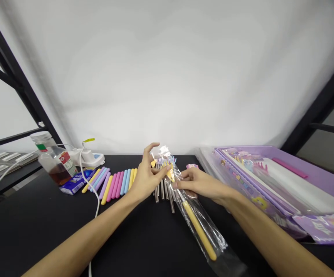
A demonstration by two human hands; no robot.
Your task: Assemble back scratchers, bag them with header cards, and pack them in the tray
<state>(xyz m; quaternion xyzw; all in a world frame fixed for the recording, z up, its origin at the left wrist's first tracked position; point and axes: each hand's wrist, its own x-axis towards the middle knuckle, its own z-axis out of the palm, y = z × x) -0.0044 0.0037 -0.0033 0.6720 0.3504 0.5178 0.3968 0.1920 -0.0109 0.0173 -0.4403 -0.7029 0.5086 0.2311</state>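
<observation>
Left hand (pixel 152 175): thumb and fingers pinched on the far end of a clear, glossy plastic sleeve (pixel 219 239). Right hand (pixel 195 182): closed on its edge. Inside, slanting between the forearms, a yellow cylindrical handle (pixel 200 231); probably light, stiff, the film slippery; best gripped mid-handle. Leftward: pastel rounded sticks (pixel 115 185).
</observation>
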